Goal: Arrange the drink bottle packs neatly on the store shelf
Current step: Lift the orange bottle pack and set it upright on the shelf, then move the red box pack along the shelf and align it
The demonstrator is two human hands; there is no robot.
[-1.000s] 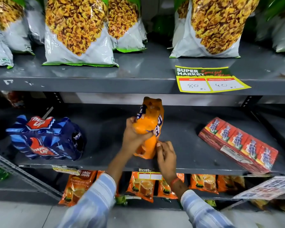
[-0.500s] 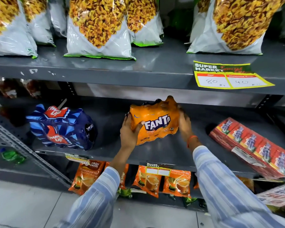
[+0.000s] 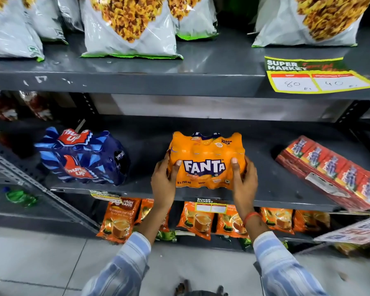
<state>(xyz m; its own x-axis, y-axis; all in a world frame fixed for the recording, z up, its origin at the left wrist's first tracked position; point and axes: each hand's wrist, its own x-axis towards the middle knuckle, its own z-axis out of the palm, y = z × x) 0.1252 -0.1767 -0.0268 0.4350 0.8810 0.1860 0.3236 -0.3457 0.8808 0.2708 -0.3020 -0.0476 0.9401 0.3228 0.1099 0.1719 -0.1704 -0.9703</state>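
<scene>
An orange Fanta bottle pack [image 3: 206, 155] stands on the middle grey shelf [image 3: 265, 195] near its front edge, label facing me. My left hand [image 3: 163, 185] grips its left side and my right hand [image 3: 244, 182] grips its right side, thumbs on the front. A blue Thums Up bottle pack [image 3: 83, 157] sits on the same shelf to the left, a gap apart from the Fanta pack and turned slightly askew.
A red multipack of juice cartons [image 3: 333, 174] lies angled at the shelf's right end, overhanging the edge. Snack bags [image 3: 128, 26] fill the upper shelf, tea pouches [image 3: 120, 218] the lower one. A price tag [image 3: 314, 77] hangs from the upper shelf edge.
The Fanta pack went from end-on and tilted to label-forward and level, resting on the shelf. My right hand moved from below it to its right side.
</scene>
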